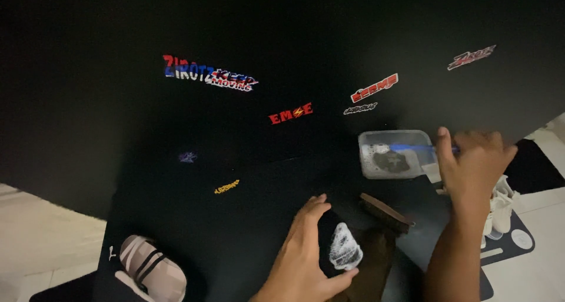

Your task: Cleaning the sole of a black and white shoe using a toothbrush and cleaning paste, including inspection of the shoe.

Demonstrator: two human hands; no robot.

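My left hand (306, 258) grips a dark item with a white foamy patch (344, 249) at the table's near edge; the item's shape is hard to make out in the dim light. My right hand (474, 166) holds a blue-handled brush (412, 148), whose head reaches into a clear plastic tub (368, 161) with dark liquid and suds. A brown wooden brush (385, 212) lies on the table between the two hands.
The black table (176, 190) carries several coloured stickers. A pink-and-white striped shoe (152, 268) rests at its near left corner. White shoes (500, 211) stand on a dark mat on the pale floor at the right.
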